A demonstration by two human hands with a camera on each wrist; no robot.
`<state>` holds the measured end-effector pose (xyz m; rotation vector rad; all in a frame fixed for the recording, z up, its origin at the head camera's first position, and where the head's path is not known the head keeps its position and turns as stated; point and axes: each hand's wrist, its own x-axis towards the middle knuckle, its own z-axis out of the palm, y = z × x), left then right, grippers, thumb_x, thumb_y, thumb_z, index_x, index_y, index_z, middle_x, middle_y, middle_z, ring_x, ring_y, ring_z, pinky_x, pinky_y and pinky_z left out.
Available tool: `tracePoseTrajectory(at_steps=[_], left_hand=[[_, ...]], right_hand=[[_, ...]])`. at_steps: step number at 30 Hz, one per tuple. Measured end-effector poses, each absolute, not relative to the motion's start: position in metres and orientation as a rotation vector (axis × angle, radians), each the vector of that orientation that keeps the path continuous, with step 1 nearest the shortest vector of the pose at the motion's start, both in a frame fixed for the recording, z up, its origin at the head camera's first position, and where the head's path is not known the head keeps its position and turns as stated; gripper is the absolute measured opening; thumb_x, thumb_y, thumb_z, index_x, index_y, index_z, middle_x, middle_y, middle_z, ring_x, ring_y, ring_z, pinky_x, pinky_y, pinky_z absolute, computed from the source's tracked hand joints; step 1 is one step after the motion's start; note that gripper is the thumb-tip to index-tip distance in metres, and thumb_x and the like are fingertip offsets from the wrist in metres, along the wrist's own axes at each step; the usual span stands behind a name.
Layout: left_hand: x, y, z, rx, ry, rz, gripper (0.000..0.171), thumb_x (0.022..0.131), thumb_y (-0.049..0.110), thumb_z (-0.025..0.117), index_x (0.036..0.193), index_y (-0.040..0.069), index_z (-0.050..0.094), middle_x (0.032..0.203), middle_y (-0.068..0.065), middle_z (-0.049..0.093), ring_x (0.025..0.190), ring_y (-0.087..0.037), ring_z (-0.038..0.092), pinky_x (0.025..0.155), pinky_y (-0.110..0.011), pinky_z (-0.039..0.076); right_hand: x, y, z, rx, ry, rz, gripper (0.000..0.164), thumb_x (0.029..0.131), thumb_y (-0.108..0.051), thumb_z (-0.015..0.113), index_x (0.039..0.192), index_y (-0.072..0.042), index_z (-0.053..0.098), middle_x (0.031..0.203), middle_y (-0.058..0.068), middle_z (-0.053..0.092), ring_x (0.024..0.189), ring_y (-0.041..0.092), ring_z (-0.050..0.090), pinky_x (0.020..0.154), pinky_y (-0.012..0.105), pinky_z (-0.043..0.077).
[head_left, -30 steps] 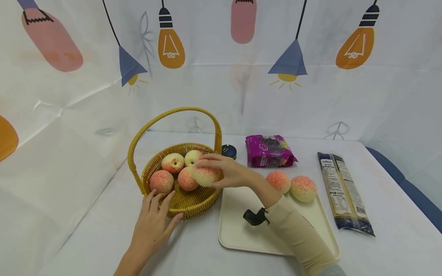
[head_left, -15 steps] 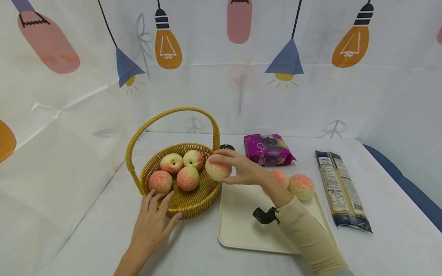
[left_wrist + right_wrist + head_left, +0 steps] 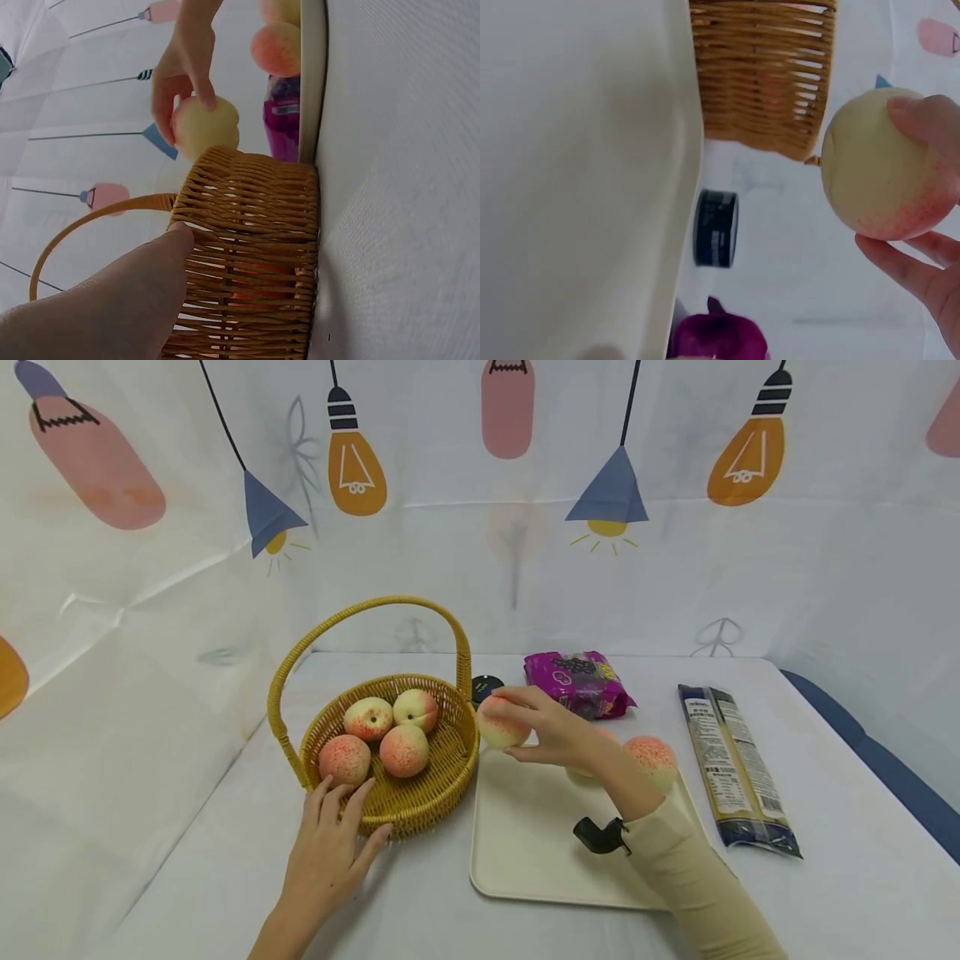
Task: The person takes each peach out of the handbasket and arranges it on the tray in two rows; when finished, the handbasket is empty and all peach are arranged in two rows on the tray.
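In the head view a peach (image 3: 501,727) is in my right hand (image 3: 558,732), gripped between thumb and fingers. It hangs at the right rim of the wicker basket (image 3: 442,802), above the far left of the tray. The right wrist view shows the thumb on the pale side of this peach (image 3: 877,165). My left hand (image 3: 327,843) holds the basket's near left rim, fingers over it and thumb outside. In the left wrist view its thumb lies along the basket wall (image 3: 247,217); the other fingers are hidden there. Several peaches (image 3: 405,750) lie inside the basket.
A cream tray (image 3: 540,860) stands right of the basket, with a peach (image 3: 651,762) and another partly behind my right arm. Behind it are a dark round tin (image 3: 486,687) and a purple packet (image 3: 577,681). A long noodle-like packet (image 3: 738,768) lies at the right.
My right hand has moved right with its peach, from above the inside of the basket to beyond its right rim. The left hand has stayed at the basket. The view has shifted slightly.
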<state>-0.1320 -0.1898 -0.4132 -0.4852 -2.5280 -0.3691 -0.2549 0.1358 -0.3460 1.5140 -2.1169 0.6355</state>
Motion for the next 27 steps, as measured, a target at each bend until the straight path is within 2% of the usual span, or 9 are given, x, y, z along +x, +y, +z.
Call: tracePoseTrajectory(at_steps=[6, 10, 15, 27], left_hand=[[-0.133, -0.190, -0.415, -0.482, -2.530, -0.368, 0.058, 0.089, 0.048, 0.052, 0.129, 0.006, 0.048, 0.112, -0.023, 0.048, 0.125, -0.041, 0.026, 0.104, -0.052, 0.021], [-0.133, -0.191, -0.415, -0.477, -2.536, -0.371, 0.059, 0.089, 0.048, 0.052, 0.129, 0.006, 0.048, 0.113, -0.023, 0.047, 0.125, -0.041, 0.026, 0.104, -0.051, 0.020], [-0.133, -0.191, -0.416, -0.473, -2.539, -0.375, 0.059, 0.089, 0.048, 0.052, 0.129, 0.006, 0.048, 0.113, -0.023, 0.047, 0.125, -0.041, 0.026, 0.105, -0.051, 0.019], [-0.133, -0.192, -0.415, -0.470, -2.550, -0.372, 0.058, 0.088, 0.047, 0.054, 0.129, 0.006, 0.048, 0.114, -0.023, 0.047, 0.125, -0.041, 0.026, 0.105, -0.053, 0.019]], right_hand=[[-0.249, 0.153, -0.354, 1.381, -2.278, 0.547, 0.055, 0.069, -0.011, 0.081, 0.118, -0.016, 0.059, 0.124, 0.015, 0.047, 0.111, 0.028, 0.045, 0.088, 0.040, 0.047], [-0.247, 0.161, -0.361, 1.359, -2.341, 0.482, 0.050, 0.071, -0.013, 0.079, 0.117, -0.017, 0.060, 0.123, 0.017, 0.048, 0.112, 0.030, 0.045, 0.087, 0.041, 0.048], [-0.246, 0.167, -0.369, 1.340, -2.379, 0.403, 0.048, 0.072, -0.015, 0.077, 0.116, -0.019, 0.058, 0.123, 0.016, 0.049, 0.112, 0.029, 0.046, 0.081, 0.039, 0.051], [-0.241, 0.170, -0.384, 1.248, -2.463, 0.257, 0.046, 0.070, -0.020, 0.079, 0.113, -0.024, 0.061, 0.120, 0.011, 0.050, 0.099, 0.026, 0.049, 0.069, 0.034, 0.053]])
